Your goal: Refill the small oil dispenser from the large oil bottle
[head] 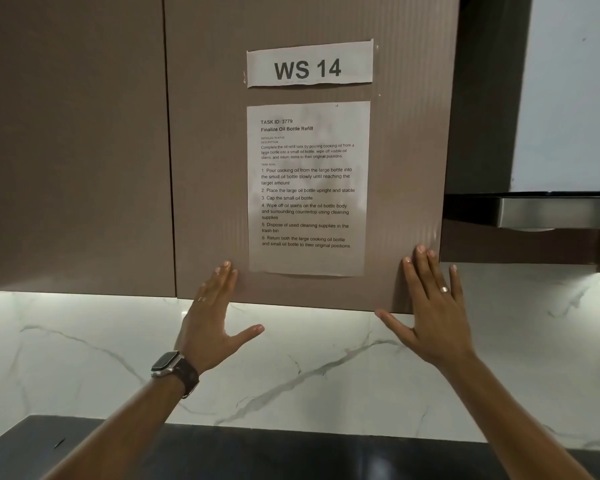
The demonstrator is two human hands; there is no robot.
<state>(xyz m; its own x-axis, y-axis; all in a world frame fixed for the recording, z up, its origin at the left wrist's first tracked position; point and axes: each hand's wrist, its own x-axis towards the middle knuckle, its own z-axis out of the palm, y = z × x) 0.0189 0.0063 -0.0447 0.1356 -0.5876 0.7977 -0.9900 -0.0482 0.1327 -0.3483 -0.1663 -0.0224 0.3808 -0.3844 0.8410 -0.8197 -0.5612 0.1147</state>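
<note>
Left hand: the left hand [212, 317] is raised flat, fingers straight and thumb spread wide, holding nothing; it sits just left of the task sheet [308, 188].
Right hand: the right hand [430, 306] mirrors it on the other side, open-palmed and empty, fingertips up by the cabinet door [208, 133].
Why so: both palms frame the sheet, likely so the written steps stay readable between them.
Station label: a strip reading WS 14 [309, 65] is taped above the sheet.
Oil bottles: neither the small dispenser nor the large bottle is in view; where they stand, I can't tell.
Below: marble backsplash [84, 358], then dark countertop [291, 455].
Progress: pouring looks not yet begun.
</note>
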